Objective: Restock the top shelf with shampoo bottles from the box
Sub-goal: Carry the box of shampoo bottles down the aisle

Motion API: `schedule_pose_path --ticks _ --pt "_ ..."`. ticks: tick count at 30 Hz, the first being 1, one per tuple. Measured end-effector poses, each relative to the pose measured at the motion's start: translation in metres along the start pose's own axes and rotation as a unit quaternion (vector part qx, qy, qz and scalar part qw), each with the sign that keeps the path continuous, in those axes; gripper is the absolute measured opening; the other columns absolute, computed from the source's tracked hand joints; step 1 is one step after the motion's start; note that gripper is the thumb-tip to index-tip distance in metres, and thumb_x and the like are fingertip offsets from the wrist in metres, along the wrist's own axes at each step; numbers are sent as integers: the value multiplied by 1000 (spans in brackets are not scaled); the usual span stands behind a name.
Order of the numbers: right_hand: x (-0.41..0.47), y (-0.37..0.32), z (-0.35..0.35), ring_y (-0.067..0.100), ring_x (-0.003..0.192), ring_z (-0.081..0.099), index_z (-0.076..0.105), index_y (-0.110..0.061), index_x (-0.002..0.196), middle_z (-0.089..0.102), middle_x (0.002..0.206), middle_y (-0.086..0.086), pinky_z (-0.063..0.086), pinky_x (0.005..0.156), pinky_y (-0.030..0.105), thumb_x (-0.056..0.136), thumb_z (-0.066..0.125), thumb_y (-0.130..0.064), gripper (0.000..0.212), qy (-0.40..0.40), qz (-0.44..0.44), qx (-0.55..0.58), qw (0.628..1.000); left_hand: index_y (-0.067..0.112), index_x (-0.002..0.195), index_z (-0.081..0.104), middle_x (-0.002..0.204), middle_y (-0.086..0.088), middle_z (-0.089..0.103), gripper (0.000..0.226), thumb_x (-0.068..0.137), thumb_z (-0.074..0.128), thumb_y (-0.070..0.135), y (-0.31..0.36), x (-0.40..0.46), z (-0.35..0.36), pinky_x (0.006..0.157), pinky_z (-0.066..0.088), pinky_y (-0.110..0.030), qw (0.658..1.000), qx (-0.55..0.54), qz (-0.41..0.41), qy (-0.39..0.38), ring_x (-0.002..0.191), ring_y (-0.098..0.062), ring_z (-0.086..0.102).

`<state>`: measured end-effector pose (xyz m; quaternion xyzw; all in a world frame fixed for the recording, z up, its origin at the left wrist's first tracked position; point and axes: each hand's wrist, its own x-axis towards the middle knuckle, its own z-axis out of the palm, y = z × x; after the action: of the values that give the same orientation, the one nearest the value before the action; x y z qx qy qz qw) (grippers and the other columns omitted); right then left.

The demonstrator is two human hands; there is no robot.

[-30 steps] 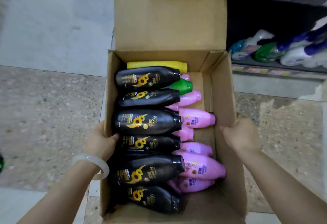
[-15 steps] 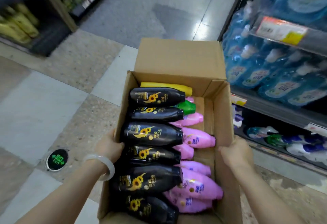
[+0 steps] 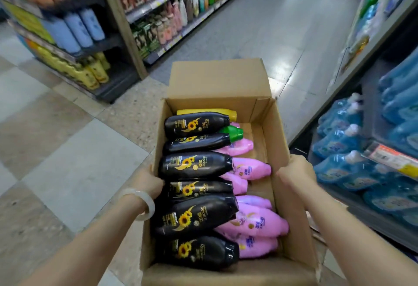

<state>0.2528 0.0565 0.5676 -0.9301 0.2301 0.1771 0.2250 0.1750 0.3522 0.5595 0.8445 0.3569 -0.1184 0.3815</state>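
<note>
An open cardboard box (image 3: 217,82) is held up in front of me above the floor. My left hand (image 3: 148,183) grips its left wall and my right hand (image 3: 296,172) grips its right wall. Inside lie several black shampoo bottles with sunflower labels (image 3: 194,166) stacked on the left. Several pink bottles (image 3: 251,169) lie on the right. A yellow bottle (image 3: 208,112) and a green-capped bottle (image 3: 233,133) sit at the far end. A white bangle (image 3: 147,204) is on my left wrist.
A shelf unit (image 3: 122,37) with yellow, blue and orange bottles stands at the left. Shelves of blue refill pouches (image 3: 339,163) run along the right, close to the box. The tiled aisle floor (image 3: 260,25) stretches ahead between them.
The view has tilted up from the floor to the aisle, and the box has risen with both hands still holding its walls. The shelves on both sides have come into view.
</note>
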Motion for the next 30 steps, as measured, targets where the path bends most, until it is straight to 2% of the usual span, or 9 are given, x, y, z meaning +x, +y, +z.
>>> schedule_pose_path --ticks 3,5,8,15,19,22,25,27,30 --pt "42 -40 -22 36 108 59 63 -6 111 63 115 20 49 85 36 83 55 -12 30 -2 -4 17 1000 12 97 57 82 -13 65 23 79 57 -2 46 42 -9 67 44 -31 1000 12 -11 -17 78 -30 61" --pt "73 -66 -39 36 104 60 64 -9 107 65 110 19 49 82 35 83 54 -12 27 -3 -12 32 999 6 105 57 93 -19 64 25 80 56 -1 82 72 -12 74 44 -32 999 19 -20 -20 88 -33 60" --pt "123 -104 -66 37 103 61 64 -7 104 65 108 21 46 75 33 81 55 -10 25 -1 -12 40 999 7 98 55 75 -10 58 19 82 56 -3 143 117 -18 63 40 -29 1000 14 -9 -25 69 -24 53" --pt "255 -192 -127 37 104 61 63 -2 105 65 110 24 47 76 33 80 57 -7 26 29 3 51 998 5 83 50 66 -7 51 8 83 58 2 288 237 -20 58 39 -30 999 26 -4 -22 63 -22 51" --pt "338 -242 -164 37 105 61 63 -4 107 64 113 22 47 78 33 81 58 -9 27 50 43 66 996 8 73 50 67 -6 54 15 82 56 -2 382 314 -13 53 38 -28 998 21 38 -51 62 -18 51" --pt "399 -275 -194 37 108 60 63 -5 110 64 114 21 48 82 34 82 58 -11 29 68 57 82 993 11 88 52 81 -11 61 16 81 56 -3 459 372 -6 68 43 -32 993 25 80 -78 77 -27 57" --pt "462 -302 -230 37 108 59 64 -2 108 64 113 22 49 82 35 82 56 -9 27 83 72 94 990 9 90 52 71 -8 57 16 80 57 -3 535 428 6 70 41 -32 990 37 113 -81 76 -28 54" --pt "503 -319 -255 37 111 58 62 1 108 63 115 23 48 83 35 83 55 -7 27 93 95 100 986 5 99 56 72 -8 57 20 81 56 -4 589 463 16 71 40 -31 986 34 134 -97 78 -28 54" --pt "580 -340 -290 36 116 55 57 2 115 59 122 23 46 90 36 85 53 -6 31 120 112 108 980 -1 118 54 103 -18 63 33 85 56 -2 673 525 44 75 42 -32 979 46 157 -119 100 -34 58"
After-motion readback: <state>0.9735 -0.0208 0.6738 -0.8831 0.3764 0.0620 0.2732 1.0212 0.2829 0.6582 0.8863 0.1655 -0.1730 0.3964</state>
